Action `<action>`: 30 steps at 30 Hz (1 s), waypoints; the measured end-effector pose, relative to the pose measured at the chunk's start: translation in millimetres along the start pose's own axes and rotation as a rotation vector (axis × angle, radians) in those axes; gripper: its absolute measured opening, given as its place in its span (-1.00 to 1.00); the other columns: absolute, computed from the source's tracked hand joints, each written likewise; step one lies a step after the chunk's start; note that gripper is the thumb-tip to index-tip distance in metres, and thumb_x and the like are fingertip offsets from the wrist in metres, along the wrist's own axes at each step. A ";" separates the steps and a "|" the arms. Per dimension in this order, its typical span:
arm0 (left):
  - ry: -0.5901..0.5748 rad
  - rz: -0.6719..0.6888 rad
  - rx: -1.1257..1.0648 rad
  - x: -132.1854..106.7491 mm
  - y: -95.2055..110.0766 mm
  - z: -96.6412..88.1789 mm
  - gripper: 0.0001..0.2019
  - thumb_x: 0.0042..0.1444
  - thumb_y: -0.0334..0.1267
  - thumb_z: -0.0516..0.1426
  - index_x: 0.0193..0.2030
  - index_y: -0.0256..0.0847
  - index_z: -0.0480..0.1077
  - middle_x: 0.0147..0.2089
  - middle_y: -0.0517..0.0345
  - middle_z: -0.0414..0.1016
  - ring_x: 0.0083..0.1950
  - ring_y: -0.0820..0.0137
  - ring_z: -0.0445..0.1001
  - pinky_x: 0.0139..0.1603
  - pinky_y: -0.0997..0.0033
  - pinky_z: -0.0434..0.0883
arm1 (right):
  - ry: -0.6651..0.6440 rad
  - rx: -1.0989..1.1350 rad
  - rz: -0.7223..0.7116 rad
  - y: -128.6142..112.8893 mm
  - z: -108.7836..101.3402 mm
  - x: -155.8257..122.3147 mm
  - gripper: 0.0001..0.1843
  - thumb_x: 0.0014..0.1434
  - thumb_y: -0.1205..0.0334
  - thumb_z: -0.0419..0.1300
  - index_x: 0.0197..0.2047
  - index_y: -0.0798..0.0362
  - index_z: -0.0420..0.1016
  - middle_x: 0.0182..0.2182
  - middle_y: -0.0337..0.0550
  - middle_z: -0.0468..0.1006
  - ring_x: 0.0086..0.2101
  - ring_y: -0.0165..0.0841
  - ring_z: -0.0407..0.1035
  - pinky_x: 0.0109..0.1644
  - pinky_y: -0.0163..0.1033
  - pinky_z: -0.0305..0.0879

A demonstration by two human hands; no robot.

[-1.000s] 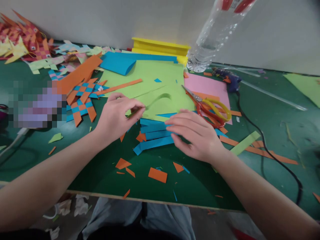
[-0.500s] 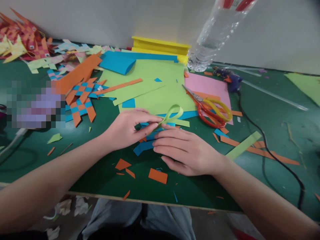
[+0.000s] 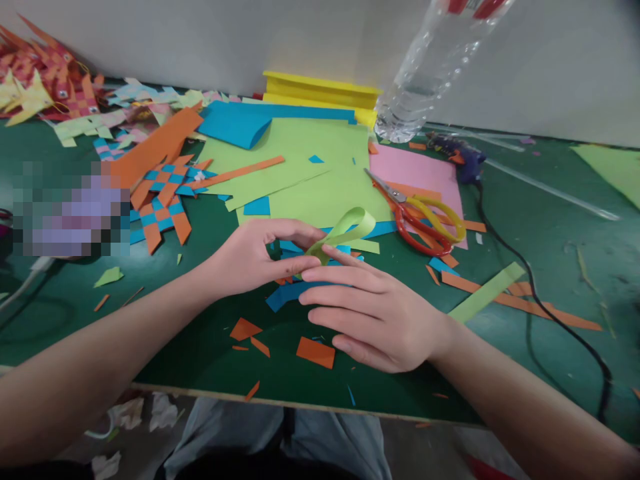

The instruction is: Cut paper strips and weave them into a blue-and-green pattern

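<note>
Head; grn strip in L hand

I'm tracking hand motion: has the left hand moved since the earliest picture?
Yes: the left hand has moved rightward and closer to the orange rectangular scrap, which lies where it did.

"how does the green paper strip look?"
"narrow, curled into a teardrop loop, its lower part partly hidden."
"where?"
"left of the scissors, rounded end tilted toward them."
</note>
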State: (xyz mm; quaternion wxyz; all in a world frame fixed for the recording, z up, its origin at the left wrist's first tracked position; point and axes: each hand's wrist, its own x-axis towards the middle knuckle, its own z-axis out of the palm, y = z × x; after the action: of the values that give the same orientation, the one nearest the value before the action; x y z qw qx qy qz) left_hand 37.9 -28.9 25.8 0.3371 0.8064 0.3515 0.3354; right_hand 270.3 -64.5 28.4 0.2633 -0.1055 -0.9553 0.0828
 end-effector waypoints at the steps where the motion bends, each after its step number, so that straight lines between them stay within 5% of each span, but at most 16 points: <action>1: 0.005 -0.009 -0.021 0.2 -0.1 0.8 -0.74 0.21 -0.07 0.25 -0.06 -0.13 0.57 -0.14 0.13 0.68 -0.16 0.33 0.65 -0.14 0.44 0.59 | 0.005 0.003 -0.002 -0.4 0.0 0.6 -0.76 0.33 0.24 0.09 -0.11 0.16 0.55 -0.04 0.01 0.64 0.22 -0.22 0.34 0.43 0.04 0.11; 7: 0.077 -0.063 0.023 -0.3 -6.1 4.1 -0.80 0.18 -0.22 0.25 -0.08 -0.19 0.57 -0.18 0.14 0.68 -0.22 0.35 0.65 -0.19 0.45 0.58 | 0.142 -0.127 -0.011 0.1 1.6 -0.8 -0.83 0.29 0.36 0.10 -0.15 0.08 0.52 -0.14 -0.06 0.68 0.08 -0.23 0.47 0.36 0.09 0.28; 10: 0.097 -0.052 0.150 -1.4 -9.8 3.1 -0.78 0.17 -0.27 0.24 -0.04 -0.17 0.56 -0.20 0.16 0.68 -0.21 0.35 0.65 -0.15 0.42 0.56 | 0.281 -0.259 0.095 2.9 1.3 -3.9 -0.75 0.21 0.41 0.18 -0.06 -0.03 0.49 -0.13 -0.13 0.69 0.02 -0.20 0.52 0.33 0.18 0.31; 13: 0.102 0.048 0.341 -2.1 -12.6 1.9 -0.72 0.22 -0.31 0.18 0.06 -0.13 0.51 -0.20 0.16 0.67 -0.16 0.33 0.63 -0.08 0.36 0.52 | 0.363 -0.331 0.298 6.9 1.0 -4.1 -0.60 0.17 0.33 0.27 0.08 -0.11 0.42 -0.02 -0.11 0.65 0.05 -0.10 0.50 0.30 0.27 0.28; 17: 0.046 0.257 0.574 -1.2 -15.6 1.6 -0.61 0.27 -0.40 0.09 0.22 -0.15 0.38 -0.22 0.15 0.65 -0.14 0.33 0.59 0.01 0.29 0.44 | 0.311 -0.319 0.452 13.4 4.7 -3.5 -0.49 0.17 0.13 0.32 0.16 -0.02 0.36 0.03 0.02 0.61 0.05 -0.05 0.49 0.31 0.31 0.21; 23: 0.046 0.368 0.570 -1.6 -11.4 0.9 -0.55 0.30 -0.45 0.06 0.31 -0.15 0.26 -0.18 0.22 0.66 -0.15 0.40 0.56 0.09 0.30 0.38 | 0.303 -0.277 0.446 22.3 12.1 -8.7 -0.88 0.25 0.33 0.25 -0.13 -0.02 0.51 -0.31 -0.20 0.68 -0.27 -0.29 0.57 0.20 0.14 0.38; 30: 0.080 0.214 0.362 -2.0 -10.6 0.2 -0.66 0.29 -0.24 0.20 0.18 -0.20 0.41 -0.22 0.19 0.68 -0.15 0.38 0.59 0.12 0.28 0.38 | 0.416 -0.244 0.465 26.3 11.2 -9.3 -0.88 0.19 0.39 0.30 -0.28 -0.04 0.51 -0.41 -0.28 0.65 -0.39 -0.37 0.52 0.05 -0.04 0.49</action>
State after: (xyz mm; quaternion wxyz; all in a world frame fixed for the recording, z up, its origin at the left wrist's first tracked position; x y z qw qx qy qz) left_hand 33.3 -24.9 16.9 0.1349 0.8726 0.3314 0.3326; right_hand 276.4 -42.6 8.9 0.4122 -0.3661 -0.8343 0.0023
